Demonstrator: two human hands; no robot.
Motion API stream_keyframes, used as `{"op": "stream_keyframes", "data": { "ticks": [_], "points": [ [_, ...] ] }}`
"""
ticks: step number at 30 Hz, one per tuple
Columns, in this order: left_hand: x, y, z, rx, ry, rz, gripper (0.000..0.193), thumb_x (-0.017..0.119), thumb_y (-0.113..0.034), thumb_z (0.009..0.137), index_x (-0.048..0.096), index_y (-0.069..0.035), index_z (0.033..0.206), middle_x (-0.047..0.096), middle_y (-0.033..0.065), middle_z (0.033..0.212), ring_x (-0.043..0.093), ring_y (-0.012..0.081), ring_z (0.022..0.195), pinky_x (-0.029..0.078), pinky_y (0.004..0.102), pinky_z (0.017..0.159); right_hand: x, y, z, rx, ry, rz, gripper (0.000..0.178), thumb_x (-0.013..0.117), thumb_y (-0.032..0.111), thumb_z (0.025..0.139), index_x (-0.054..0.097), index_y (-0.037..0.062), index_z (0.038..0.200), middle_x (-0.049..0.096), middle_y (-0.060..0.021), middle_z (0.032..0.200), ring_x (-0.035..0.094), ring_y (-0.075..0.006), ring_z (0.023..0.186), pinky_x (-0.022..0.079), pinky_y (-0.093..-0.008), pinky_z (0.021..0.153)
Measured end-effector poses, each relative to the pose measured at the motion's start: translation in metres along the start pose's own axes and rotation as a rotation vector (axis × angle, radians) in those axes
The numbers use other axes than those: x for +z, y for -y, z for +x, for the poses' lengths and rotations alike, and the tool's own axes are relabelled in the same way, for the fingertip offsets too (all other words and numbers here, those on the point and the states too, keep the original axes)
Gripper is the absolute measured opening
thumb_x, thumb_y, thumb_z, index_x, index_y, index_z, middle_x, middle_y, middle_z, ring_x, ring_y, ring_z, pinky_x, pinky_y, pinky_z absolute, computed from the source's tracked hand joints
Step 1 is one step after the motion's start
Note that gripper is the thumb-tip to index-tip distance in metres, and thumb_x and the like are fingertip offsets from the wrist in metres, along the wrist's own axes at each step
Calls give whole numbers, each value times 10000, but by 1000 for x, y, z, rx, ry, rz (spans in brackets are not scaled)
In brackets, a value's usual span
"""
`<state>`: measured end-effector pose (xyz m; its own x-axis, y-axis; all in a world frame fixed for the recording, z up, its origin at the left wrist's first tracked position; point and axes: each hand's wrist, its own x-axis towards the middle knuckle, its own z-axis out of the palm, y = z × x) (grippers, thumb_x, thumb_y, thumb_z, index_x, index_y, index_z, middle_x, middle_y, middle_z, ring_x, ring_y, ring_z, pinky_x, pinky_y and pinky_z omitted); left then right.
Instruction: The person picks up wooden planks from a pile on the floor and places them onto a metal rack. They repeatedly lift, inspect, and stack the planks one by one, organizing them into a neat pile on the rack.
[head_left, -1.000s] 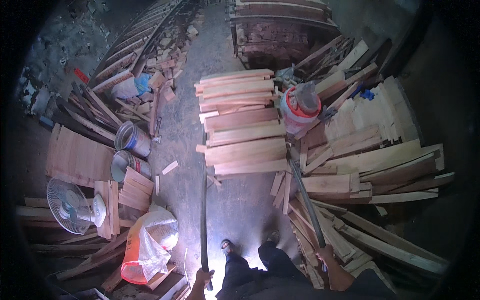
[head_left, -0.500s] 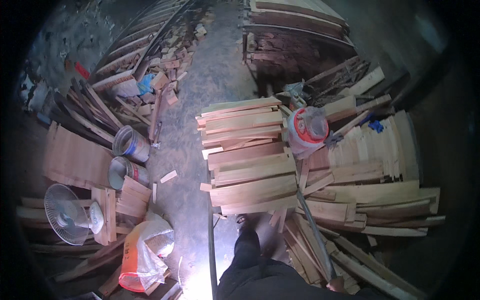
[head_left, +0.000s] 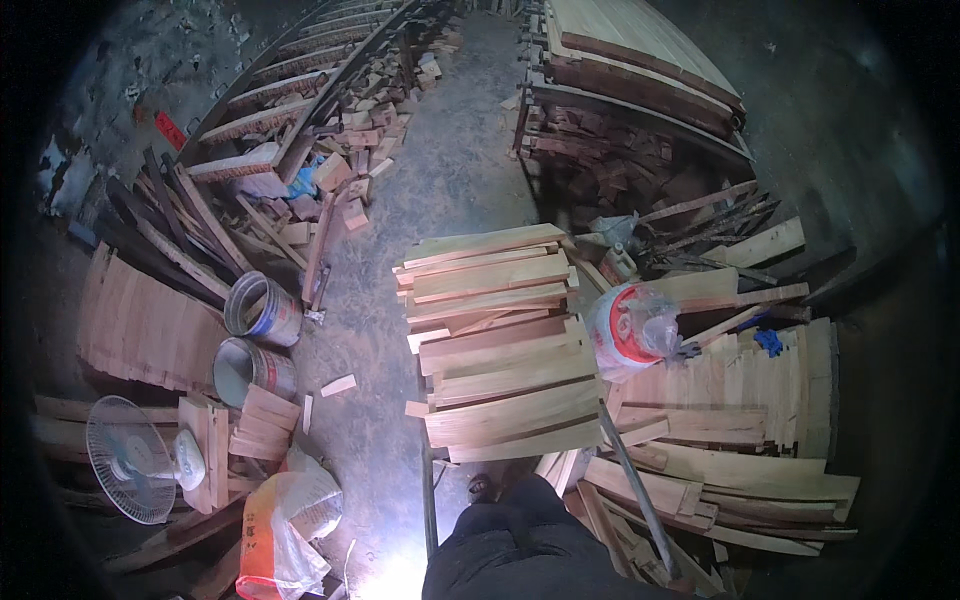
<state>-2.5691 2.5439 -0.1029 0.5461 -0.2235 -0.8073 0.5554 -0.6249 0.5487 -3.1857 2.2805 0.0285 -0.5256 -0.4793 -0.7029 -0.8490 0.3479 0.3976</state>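
Observation:
A stack of pale sawn boards (head_left: 510,350) lies crosswise on a cart in front of my legs. Two long metal handles run back from the load: the left handle (head_left: 429,505) passes beside my leg, and the right handle (head_left: 637,485) slants toward the lower edge. Only a sliver of my right hand (head_left: 683,586) shows at the end of the right handle, closed around it. My left hand is out of the picture, and the left handle's near end is cut off by the lower edge.
Along the left stand two buckets (head_left: 262,308), a white fan (head_left: 135,460) and an orange-and-white sack (head_left: 285,525). Loose boards (head_left: 740,480) and a red-rimmed bucket (head_left: 630,330) crowd the right. A concrete aisle (head_left: 470,130) runs ahead between a rack and a board pile (head_left: 640,50).
The view has tilted and shifted, so the cart and its boards sit slightly lower. My right hand has slipped mostly below the lower edge. My legs have moved in a step.

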Motion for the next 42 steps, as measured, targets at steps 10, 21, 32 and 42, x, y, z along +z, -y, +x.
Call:
{"op": "stream_keyframes", "data": {
  "ticks": [10,21,32,42],
  "points": [
    [-20,-27,-14,-149,-78,21,206,528,-134,890,683,-53,1001,646,107,791,620,245,638,488,412,571,-99,109,51,-231,-110,-283,277,823,149,736,690,-39,891,732,-189,877,728,-306,793,584,-418,681],
    [-24,-55,18,-300,-56,29,191,513,-74,885,665,-10,981,619,94,766,592,215,612,474,393,552,-162,386,64,-445,-373,222,181,725,57,717,671,-42,859,715,-213,802,731,-332,730,583,-429,628],
    [-92,-262,202,-245,-99,-4,205,723,-43,815,605,10,974,609,82,763,582,183,606,496,354,523,-195,653,-60,-495,-116,301,298,714,39,704,588,-3,971,682,-161,802,695,-280,732,552,-404,649],
    [-194,-406,402,-20,-135,92,287,738,9,770,569,29,1002,615,84,791,598,177,637,481,336,513,-141,816,-103,-586,-104,262,542,695,71,702,462,-53,1175,627,-269,1022,657,-386,979,539,-453,807]
  ]
}}
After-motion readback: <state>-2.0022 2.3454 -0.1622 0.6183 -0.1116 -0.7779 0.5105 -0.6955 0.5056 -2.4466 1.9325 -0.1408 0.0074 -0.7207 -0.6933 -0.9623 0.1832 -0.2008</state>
